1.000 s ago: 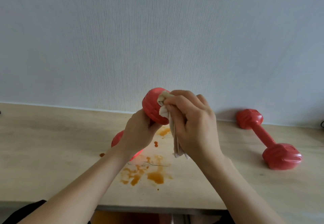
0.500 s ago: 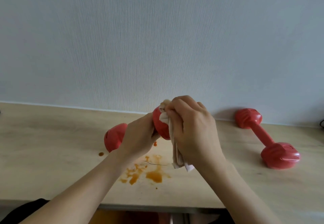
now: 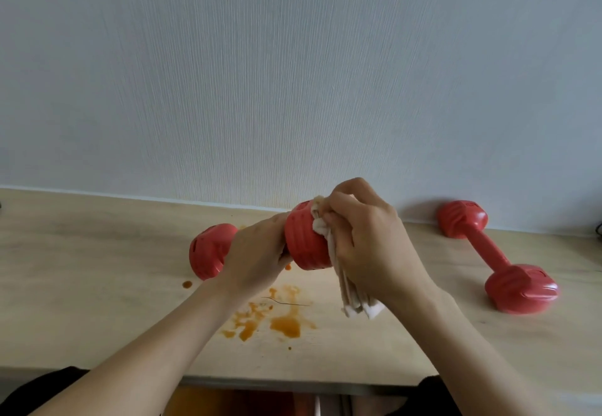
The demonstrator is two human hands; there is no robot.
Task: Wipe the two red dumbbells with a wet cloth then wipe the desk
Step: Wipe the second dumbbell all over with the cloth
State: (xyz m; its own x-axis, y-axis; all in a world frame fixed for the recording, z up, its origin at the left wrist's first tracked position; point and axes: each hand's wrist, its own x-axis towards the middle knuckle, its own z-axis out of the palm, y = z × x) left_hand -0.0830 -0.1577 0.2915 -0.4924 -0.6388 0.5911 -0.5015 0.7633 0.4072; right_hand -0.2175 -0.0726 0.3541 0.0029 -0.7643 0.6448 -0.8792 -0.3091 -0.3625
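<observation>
We hold a red plastic dumbbell (image 3: 306,243) up over the pale wooden desk (image 3: 81,272), roughly level, its left head (image 3: 210,251) out past our left hand (image 3: 257,257). That hand is wrapped around the bar between the two heads, fingers curled on it. Below, orange-brown sauce stains (image 3: 277,316) spread on the desk surface, with a small separate drop (image 3: 187,284) further left. Our right hand (image 3: 368,243) grips a crumpled white cloth (image 3: 353,298) and presses it against the outer face of the dumbbell's right head, the loose end of the cloth hanging down under the palm. Well apart to the right, a second red plastic dumbbell (image 3: 488,249) lies on the desk, one head close to the light textured wall (image 3: 293,73).
</observation>
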